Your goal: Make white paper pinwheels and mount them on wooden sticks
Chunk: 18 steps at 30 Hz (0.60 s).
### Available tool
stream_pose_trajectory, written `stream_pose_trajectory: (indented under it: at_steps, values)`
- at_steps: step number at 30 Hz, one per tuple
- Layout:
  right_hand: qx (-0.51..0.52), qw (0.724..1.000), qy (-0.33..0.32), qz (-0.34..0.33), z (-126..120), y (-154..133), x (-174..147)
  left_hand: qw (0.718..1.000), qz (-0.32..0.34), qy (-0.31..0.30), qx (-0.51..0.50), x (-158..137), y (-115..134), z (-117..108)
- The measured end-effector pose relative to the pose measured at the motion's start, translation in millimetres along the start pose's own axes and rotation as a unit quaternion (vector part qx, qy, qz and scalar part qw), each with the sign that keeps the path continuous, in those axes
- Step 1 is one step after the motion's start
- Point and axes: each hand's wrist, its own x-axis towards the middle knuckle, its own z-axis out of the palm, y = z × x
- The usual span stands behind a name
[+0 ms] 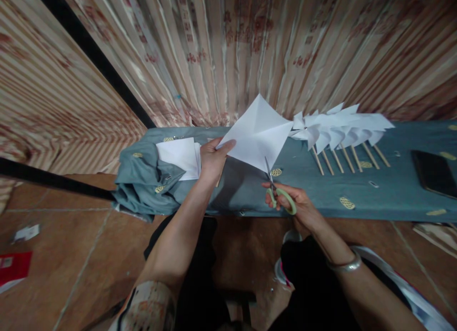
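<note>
My left hand (214,155) pinches one corner of a white square of paper (257,131), which has crease lines and is held up above the cloth. In my right hand (291,200) is a pair of scissors (274,188) with pale green handles. Their blades reach the lower corner of the paper; whether they have cut into it I cannot tell. Beside my left hand lies a stack of white paper (178,155). To the right, a row of white paper pinwheels (339,127) on thin wooden sticks lies overlapping.
A grey-green cloth with yellow pineapple prints (385,197) covers the long narrow surface. A black phone (433,173) lies at its right. Behind hangs a pleated curtain (250,45), with dark bars at the left. A red item (14,271) lies on the tiled floor (89,255).
</note>
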Motion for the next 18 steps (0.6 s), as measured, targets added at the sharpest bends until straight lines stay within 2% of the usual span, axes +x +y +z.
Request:
stream_pose_trajectory:
  at_steps: [18]
  values:
    - [0.004, 1.0, -0.001, 0.009, 1.2, -0.7, 2.6, 1.0, -0.004, 0.008, -0.005, -0.7, 1.7, 1.0]
